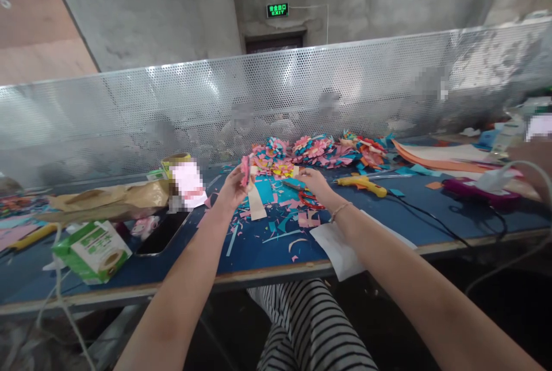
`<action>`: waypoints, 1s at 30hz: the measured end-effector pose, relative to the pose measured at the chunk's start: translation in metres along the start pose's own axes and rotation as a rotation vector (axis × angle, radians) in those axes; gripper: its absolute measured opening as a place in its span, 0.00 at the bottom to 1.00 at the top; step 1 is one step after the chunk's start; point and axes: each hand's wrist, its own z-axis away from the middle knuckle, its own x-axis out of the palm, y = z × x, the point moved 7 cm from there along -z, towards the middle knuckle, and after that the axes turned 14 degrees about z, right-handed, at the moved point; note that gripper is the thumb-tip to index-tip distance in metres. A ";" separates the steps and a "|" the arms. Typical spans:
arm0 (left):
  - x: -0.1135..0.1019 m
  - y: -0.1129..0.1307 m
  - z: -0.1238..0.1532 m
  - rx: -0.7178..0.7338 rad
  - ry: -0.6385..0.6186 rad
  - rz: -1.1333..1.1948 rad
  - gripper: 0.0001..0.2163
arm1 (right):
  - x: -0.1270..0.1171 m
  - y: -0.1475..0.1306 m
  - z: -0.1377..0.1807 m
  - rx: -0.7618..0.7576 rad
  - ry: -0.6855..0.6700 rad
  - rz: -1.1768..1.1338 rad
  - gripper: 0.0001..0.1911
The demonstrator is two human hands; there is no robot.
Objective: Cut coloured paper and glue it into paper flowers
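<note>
My left hand [235, 184] is closed round a pink paper piece [245, 171], held upright above the table. Just below its fingers is a cream paper strip [257, 203]; whether it touches the hand I cannot tell. Fingers pinched, my right hand [315, 181] has a small cream paper piece [296, 171] at its fingertips. Red-handled scissors [311, 201] show right under this hand, apparently on the table. Behind both hands sits a heap of pink, blue and yellow paper flowers [314, 149]. Blue and pink paper scraps [280, 224] lie scattered between my forearms.
To the right are a yellow glue gun [364, 184] with a black cord, orange and cream sheets [435, 158] and a purple object [478, 192]. A green-white box [92, 251], a dark phone [163, 234] and brown paper [116, 198] lie left. A perforated metal screen [276, 95] stands behind.
</note>
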 end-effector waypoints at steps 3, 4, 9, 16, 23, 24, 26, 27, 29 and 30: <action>-0.011 -0.001 -0.010 0.117 0.058 -0.115 0.13 | 0.000 -0.002 0.001 -0.004 -0.009 -0.069 0.11; -0.015 -0.002 -0.012 0.145 0.066 -0.146 0.13 | 0.000 -0.003 0.001 -0.012 -0.006 -0.087 0.11; -0.023 0.001 -0.015 0.280 0.068 -0.397 0.17 | 0.001 -0.007 0.000 -0.032 -0.006 -0.090 0.12; -0.018 -0.005 -0.006 0.192 0.117 -0.678 0.19 | 0.018 -0.023 0.013 -0.083 -0.204 -0.304 0.15; 0.002 -0.023 -0.002 0.076 -0.030 -0.773 0.15 | 0.034 -0.048 0.041 -0.203 -0.541 -0.478 0.16; 0.006 -0.026 -0.001 0.071 -0.056 -0.776 0.15 | 0.036 -0.050 0.044 -0.199 -0.589 -0.496 0.16; 0.010 -0.029 0.000 0.064 -0.075 -0.774 0.16 | 0.039 -0.051 0.048 -0.175 -0.646 -0.517 0.15; 0.011 -0.030 0.001 0.063 -0.070 -0.771 0.16 | 0.041 -0.050 0.049 -0.159 -0.657 -0.519 0.15; 0.010 -0.031 0.001 0.053 -0.050 -0.753 0.18 | 0.043 -0.048 0.048 -0.133 -0.660 -0.513 0.15; 0.009 -0.031 0.001 0.046 -0.037 -0.739 0.19 | 0.044 -0.046 0.047 -0.124 -0.657 -0.508 0.15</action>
